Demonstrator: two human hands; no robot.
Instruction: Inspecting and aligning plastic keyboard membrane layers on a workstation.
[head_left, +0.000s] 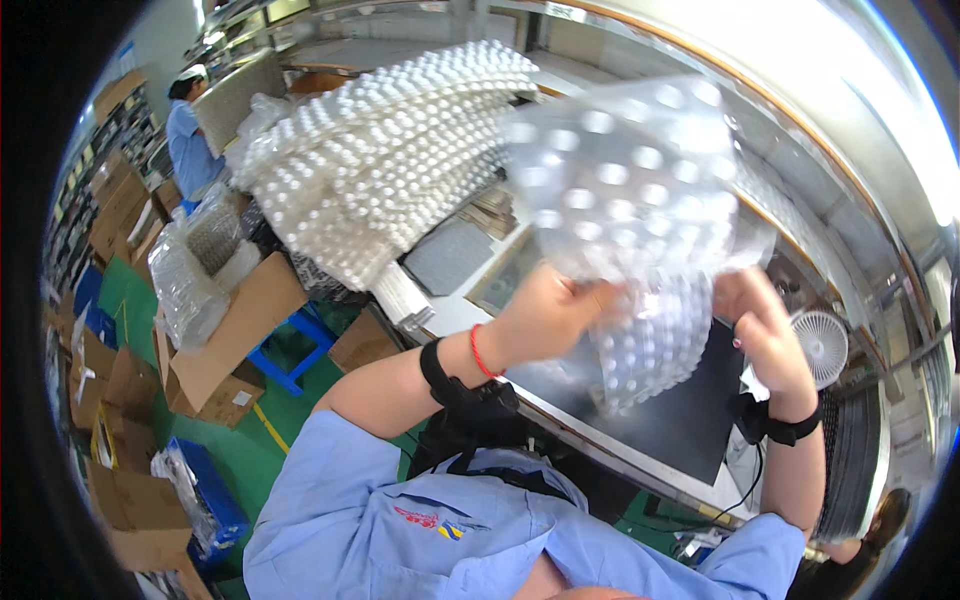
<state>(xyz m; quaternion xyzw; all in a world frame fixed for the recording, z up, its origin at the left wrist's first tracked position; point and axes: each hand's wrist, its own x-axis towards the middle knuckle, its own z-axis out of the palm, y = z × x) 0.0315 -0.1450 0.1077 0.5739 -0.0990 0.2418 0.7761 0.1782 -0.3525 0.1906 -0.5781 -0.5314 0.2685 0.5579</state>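
Note:
Both my hands hold up a floppy clear plastic sheet (640,185) dotted with rows of white round spots, blurred by motion. My left hand (555,315) is closed on its lower left part, thumb pressed to the fingers. On the right side, my right hand (762,325) grips the sheet with bent fingers. A lower flap of dotted sheet (655,345) hangs between the hands, above a black mat (690,430) on the bench. A tall, leaning stack of similar dotted sheets (390,150) lies to the left of the sheet I hold.
A grey square pad (448,256) and a bundle of white strips (402,296) lie by the stack. Right of the mat stands a small white fan (820,347). Cardboard boxes (240,325) and a blue stool (292,350) occupy the left floor. A person (192,145) stands far left.

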